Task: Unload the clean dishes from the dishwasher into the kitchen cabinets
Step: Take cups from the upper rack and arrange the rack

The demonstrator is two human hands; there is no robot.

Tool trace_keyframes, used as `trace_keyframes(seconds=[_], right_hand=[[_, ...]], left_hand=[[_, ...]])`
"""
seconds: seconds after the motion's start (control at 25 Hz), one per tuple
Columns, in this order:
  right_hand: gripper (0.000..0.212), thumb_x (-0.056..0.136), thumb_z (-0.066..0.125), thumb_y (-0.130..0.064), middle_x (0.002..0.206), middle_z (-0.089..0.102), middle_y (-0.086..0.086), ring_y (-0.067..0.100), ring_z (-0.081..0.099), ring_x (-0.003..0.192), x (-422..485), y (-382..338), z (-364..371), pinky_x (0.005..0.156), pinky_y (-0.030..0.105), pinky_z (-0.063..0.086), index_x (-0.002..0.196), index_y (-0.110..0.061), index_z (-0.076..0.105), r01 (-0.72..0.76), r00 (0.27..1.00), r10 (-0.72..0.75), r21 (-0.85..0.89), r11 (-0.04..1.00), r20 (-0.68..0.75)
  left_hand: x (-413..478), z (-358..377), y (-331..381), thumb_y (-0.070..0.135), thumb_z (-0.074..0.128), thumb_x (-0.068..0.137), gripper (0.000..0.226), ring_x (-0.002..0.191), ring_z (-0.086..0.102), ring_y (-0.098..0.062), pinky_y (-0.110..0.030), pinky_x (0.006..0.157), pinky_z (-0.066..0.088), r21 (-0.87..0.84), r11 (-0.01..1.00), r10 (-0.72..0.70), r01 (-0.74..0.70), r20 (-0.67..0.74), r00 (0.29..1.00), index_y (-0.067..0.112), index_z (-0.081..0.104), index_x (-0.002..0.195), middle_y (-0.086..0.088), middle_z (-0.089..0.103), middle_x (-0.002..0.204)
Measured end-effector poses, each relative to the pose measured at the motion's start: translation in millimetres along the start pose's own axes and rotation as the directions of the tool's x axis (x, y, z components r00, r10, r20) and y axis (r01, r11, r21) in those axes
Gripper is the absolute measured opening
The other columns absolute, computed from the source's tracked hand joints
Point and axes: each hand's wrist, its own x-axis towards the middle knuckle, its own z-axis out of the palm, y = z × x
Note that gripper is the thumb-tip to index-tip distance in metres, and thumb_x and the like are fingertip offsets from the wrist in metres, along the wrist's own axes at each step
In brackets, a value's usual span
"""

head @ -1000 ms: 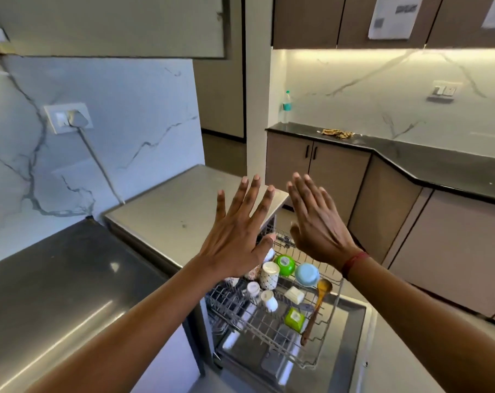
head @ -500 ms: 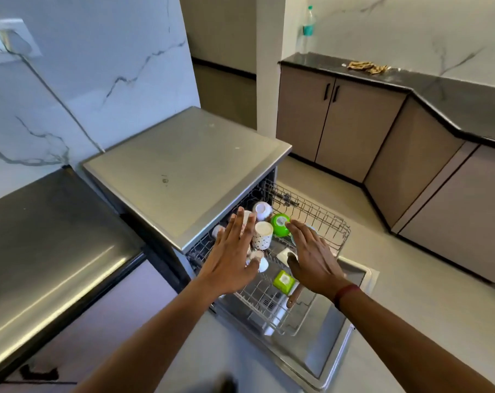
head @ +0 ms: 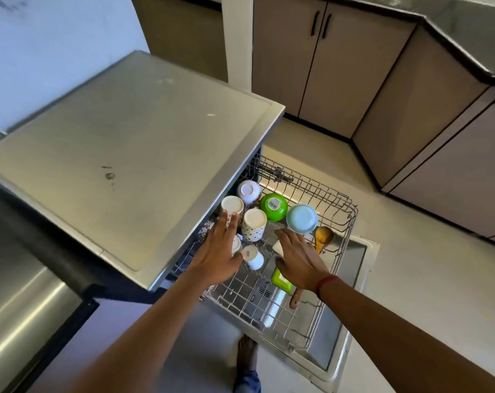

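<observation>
Wire rack [head: 332, 207]: grey coated metal grid, drawn out over the lowered steel dishwasher door [head: 354, 282], below a brushed steel bench [head: 127, 143] with a dark smudge.

Contents, all inverted:
- green bowl [head: 273, 207], glossy and round, with a white barcode sticker whose digits were too small to read
- pale blue bowl [head: 302, 218]
- patterned cup [head: 254, 224], cream base, dotted wall
- plain white cup [head: 232, 205]
- small white cup [head: 253, 258] on its side, label illegible

Also a wooden spoon [head: 323, 236] and a lime square piece [head: 281, 280].

Left hand [head: 218, 253]: flat, grip released, fingertips by the plain white cup.

Right hand [head: 300, 259]: flat, grip released, red thread [head: 324, 282] at the wrist.
</observation>
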Motion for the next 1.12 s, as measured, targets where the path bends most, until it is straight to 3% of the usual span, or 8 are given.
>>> trace_keyframes(seconds=[0.12, 0.24, 0.36, 0.44, 0.8, 0.92, 1.12], right_hand=[[0.065, 0.092, 0.051, -0.029, 0.151, 0.034, 0.010, 0.031, 0.035, 0.137, 36.8, 7.3, 18.3, 0.106, 0.047, 0.039, 0.149, -0.012, 0.025, -0.032, 0.999, 0.033, -0.004, 0.999, 0.044], [0.066, 0.094, 0.049, -0.030, 0.151, 0.033, 0.012, 0.033, 0.035, 0.136, 64.4, 13.4, 35.7, 0.106, 0.048, 0.039, 0.151, -0.011, 0.023, -0.053, 0.996, 0.053, -0.006, 0.999, 0.066], [0.072, 0.094, 0.050, -0.039, 0.157, 0.024, 0.012, 0.033, 0.029, 0.141, 93.3, 16.3, 51.4, 0.108, 0.050, 0.038, 0.153, -0.015, 0.016, -0.100, 0.992, 0.098, 0.027, 0.995, 0.080], [0.075, 0.093, 0.053, -0.040, 0.159, 0.019, 0.013, 0.033, 0.024, 0.144, 110.5, 16.5, 59.3, 0.109, 0.052, 0.037, 0.153, -0.016, 0.015, -0.127, 0.990, 0.123, 0.060, 0.990, 0.076], [0.093, 0.080, 0.074, -0.036, 0.158, 0.023, 0.014, 0.027, 0.019, 0.147, 159.3, 18.1, 93.2, 0.119, 0.039, 0.021, 0.152, -0.009, 0.022, -0.240, 0.971, 0.229, 0.327, 0.914, 0.073], [0.094, 0.078, 0.076, -0.034, 0.157, 0.025, 0.013, 0.027, 0.018, 0.147, 167.5, 19.3, 103.4, 0.118, 0.038, 0.023, 0.152, -0.011, 0.023, -0.258, 0.966, 0.237, 0.344, 0.903, 0.101], [0.090, 0.077, 0.077, -0.030, 0.148, 0.036, 0.014, 0.032, 0.042, 0.132, 179.4, 21.8, 114.8, 0.106, 0.036, 0.037, 0.148, -0.007, 0.027, -0.284, 0.959, 0.265, 0.377, 0.882, 0.103]], left_hand=[[33.9, 14.6, -28.3, 0.028, 0.053, 0.095, 0.087, 0.149, -0.005, -0.025, -0.050, 0.118, 0.021, -0.027, 1.000, -0.014, 0.015, 0.032, 0.999, 0.033, -0.014, 0.150, 0.002, -0.020, 0.160], [57.4, 30.4, -43.5, 0.018, 0.052, 0.097, 0.078, 0.149, -0.003, -0.020, -0.042, 0.121, 0.015, -0.087, 0.996, -0.012, 0.010, -0.024, 1.000, 0.024, -0.001, 0.153, 0.000, -0.012, 0.161], [84.2, 41.2, -52.5, 0.016, 0.051, 0.097, 0.071, 0.145, 0.023, -0.025, -0.033, 0.116, 0.028, -0.182, 0.980, -0.099, 0.079, -0.105, 0.990, 0.017, 0.010, 0.154, -0.007, 0.011, 0.161], [103.1, 45.0, -55.7, 0.018, 0.051, 0.097, 0.069, 0.137, 0.038, -0.028, -0.038, 0.109, 0.037, -0.237, 0.960, -0.185, 0.149, -0.139, 0.973, 0.018, 0.013, 0.154, -0.008, 0.025, 0.158], [152.6, 69.8, -55.4, 0.013, 0.052, 0.097, 0.068, 0.138, 0.031, -0.037, -0.039, 0.107, 0.031, -0.170, 0.957, -0.254, 0.237, -0.090, 0.963, 0.015, 0.015, 0.154, -0.020, 0.024, 0.155], [163.0, 71.0, -56.0, 0.013, 0.052, 0.097, 0.065, 0.141, 0.028, -0.034, -0.035, 0.109, 0.028, -0.179, 0.946, -0.288, 0.269, -0.091, 0.953, 0.011, 0.018, 0.153, -0.020, 0.023, 0.156], [179.4, 78.6, -63.9, 0.012, 0.061, 0.093, 0.061, 0.141, 0.030, -0.029, -0.028, 0.109, 0.021, -0.338, 0.888, -0.380, 0.313, -0.152, 0.913, 0.011, 0.035, 0.148, -0.014, 0.031, 0.154]])
